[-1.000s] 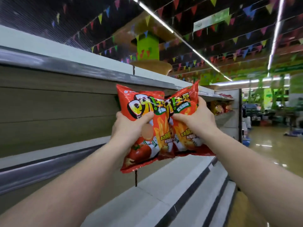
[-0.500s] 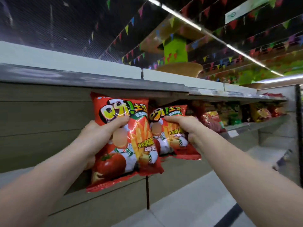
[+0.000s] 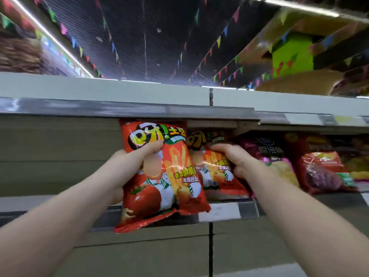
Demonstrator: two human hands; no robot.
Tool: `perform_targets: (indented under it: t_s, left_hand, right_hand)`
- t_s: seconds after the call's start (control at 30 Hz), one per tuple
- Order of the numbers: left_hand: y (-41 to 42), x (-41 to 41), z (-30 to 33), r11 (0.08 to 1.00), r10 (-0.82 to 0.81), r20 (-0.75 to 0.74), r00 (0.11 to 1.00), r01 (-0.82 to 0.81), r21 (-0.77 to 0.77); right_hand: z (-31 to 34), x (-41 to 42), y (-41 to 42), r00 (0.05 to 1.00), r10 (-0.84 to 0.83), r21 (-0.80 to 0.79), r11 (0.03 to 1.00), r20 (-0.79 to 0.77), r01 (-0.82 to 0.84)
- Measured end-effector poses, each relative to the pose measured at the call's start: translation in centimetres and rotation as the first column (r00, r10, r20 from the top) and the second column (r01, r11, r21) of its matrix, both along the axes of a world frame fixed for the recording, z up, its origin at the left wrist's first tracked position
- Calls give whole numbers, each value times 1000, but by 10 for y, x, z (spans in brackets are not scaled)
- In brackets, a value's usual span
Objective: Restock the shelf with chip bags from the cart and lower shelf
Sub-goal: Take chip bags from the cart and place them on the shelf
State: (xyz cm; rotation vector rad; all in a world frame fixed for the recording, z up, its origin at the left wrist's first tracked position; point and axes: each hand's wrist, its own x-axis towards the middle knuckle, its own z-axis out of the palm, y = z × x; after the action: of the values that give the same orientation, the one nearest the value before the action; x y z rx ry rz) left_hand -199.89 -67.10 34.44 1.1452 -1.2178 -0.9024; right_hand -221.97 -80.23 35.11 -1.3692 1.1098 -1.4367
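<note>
Left hand: the left hand [image 3: 127, 164] is gripping the near red bag [image 3: 159, 176], with the thumb curled over the front near the top.
Right hand: the right hand [image 3: 235, 160] is gripping the far red bag [image 3: 213, 172], with the fingers curled round its right edge.
What is changing: a second ago both bags were being held up in the open aisle, side by side. Now the arms are reaching further in, and the far red bag is going under the top shelf board [image 3: 139, 109] and coming down onto the shelf [image 3: 225, 211].
Where the bags are: the far red bag is looking like it is sitting on the shelf, just beside the purple bag [image 3: 271, 154]. The near red bag is hanging in front of the shelf edge, not yet on it.
Other bags: another red bag [image 3: 323, 168] is standing further to the right.
What this is meaning: one bag is almost in its place. The near red bag is likely going in next, to the left, where the shelf is looking bare.
</note>
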Motion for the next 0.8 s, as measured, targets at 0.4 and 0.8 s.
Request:
perform_targets:
  t_s: [0.4,0.8]
  left_hand:
    - [-6,-8,-12,998,-16,-61,998,20,55]
    - [-40,30,-9,997,-61,-54,997,64,52]
  right_hand:
    - [-23,-13,10,936,-214,-255,956,-281,142]
    - [-20,85,74,865,13,-266,949,-502,-169]
